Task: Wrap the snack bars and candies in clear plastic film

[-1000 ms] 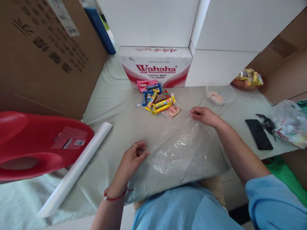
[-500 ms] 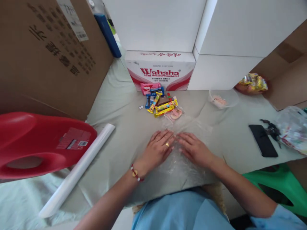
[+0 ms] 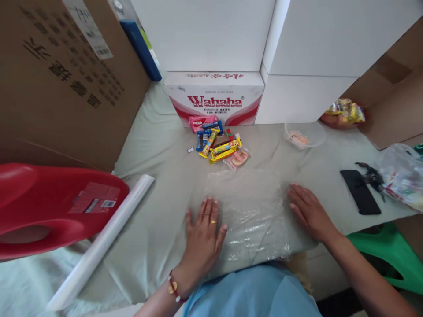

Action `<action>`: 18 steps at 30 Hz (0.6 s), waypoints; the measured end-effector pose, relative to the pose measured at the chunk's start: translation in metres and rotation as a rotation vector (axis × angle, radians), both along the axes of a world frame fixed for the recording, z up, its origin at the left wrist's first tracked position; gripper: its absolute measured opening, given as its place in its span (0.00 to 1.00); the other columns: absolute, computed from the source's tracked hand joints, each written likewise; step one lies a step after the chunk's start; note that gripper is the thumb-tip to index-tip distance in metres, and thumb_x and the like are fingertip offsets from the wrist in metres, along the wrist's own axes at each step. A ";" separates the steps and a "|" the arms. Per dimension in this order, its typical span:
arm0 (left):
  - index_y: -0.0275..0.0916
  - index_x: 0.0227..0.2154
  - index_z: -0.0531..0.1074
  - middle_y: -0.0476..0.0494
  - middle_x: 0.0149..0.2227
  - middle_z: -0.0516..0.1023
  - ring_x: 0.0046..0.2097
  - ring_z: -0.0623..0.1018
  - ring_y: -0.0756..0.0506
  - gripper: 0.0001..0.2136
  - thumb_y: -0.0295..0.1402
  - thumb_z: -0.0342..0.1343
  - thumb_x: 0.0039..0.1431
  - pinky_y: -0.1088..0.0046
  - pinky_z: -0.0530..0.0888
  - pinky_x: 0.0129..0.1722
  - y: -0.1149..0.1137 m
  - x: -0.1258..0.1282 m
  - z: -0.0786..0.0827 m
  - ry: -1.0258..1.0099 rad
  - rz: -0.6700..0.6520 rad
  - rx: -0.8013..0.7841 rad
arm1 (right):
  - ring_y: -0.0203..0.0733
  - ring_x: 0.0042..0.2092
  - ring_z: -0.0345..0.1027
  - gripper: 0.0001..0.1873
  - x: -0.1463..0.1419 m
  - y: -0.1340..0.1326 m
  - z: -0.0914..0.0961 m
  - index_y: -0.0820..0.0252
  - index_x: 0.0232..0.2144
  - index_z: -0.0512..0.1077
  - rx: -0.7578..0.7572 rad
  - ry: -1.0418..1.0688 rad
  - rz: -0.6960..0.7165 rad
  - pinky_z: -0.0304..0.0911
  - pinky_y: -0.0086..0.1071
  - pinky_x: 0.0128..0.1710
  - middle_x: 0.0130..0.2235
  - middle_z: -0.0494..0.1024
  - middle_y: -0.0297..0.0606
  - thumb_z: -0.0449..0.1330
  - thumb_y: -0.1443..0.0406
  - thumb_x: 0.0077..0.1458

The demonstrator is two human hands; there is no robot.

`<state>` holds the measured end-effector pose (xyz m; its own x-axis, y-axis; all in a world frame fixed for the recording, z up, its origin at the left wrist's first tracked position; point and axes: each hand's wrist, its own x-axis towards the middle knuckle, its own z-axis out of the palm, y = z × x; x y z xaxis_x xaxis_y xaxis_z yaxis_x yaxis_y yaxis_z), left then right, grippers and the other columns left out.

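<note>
Crinkled clear plastic sheet, rectangular, flat on cloth-covered bench | left hand and right hand apart, palms down, fingers splayed, pressing opposite edges | glossy snack packets beyond

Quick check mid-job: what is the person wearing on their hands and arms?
Left hand has a gold ring on one finger and a red cord bracelet with a gold bead at the wrist. Right hand and forearm show nothing worn. Light blue shirt below.

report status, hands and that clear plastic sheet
Left hand and right hand open, palms down on side edges of clear plastic sheet. Sheet spread flat. Snack pile just beyond far edge.
</note>
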<state>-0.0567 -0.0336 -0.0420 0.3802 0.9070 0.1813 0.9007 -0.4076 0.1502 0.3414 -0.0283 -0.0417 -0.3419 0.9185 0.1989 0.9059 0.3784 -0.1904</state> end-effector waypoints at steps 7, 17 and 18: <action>0.46 0.71 0.64 0.41 0.74 0.62 0.76 0.60 0.38 0.23 0.37 0.42 0.77 0.41 0.43 0.76 0.043 -0.021 0.025 -0.018 -0.085 0.002 | 0.50 0.76 0.52 0.30 -0.075 0.036 0.011 0.50 0.76 0.56 -0.058 0.002 0.233 0.52 0.55 0.74 0.76 0.57 0.42 0.51 0.60 0.75; 0.47 0.74 0.57 0.42 0.78 0.51 0.77 0.56 0.37 0.26 0.43 0.40 0.78 0.35 0.46 0.74 0.054 -0.029 -0.003 0.092 -0.018 -0.217 | 0.52 0.58 0.76 0.21 -0.044 0.070 0.008 0.54 0.55 0.80 -0.207 0.144 0.148 0.69 0.48 0.60 0.58 0.82 0.45 0.50 0.58 0.74; 0.47 0.75 0.56 0.42 0.78 0.51 0.77 0.56 0.37 0.26 0.43 0.40 0.78 0.35 0.46 0.74 0.054 -0.028 -0.002 0.089 -0.016 -0.228 | 0.52 0.52 0.79 0.22 -0.043 0.081 0.017 0.54 0.49 0.82 -0.213 0.161 0.061 0.71 0.46 0.54 0.51 0.85 0.45 0.49 0.57 0.73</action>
<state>-0.0848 0.0201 -0.0439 0.4006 0.9142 -0.0619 0.9080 -0.3870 0.1605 0.2986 0.0526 -0.0252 -0.3775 0.9241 0.0600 0.8342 0.3675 -0.4111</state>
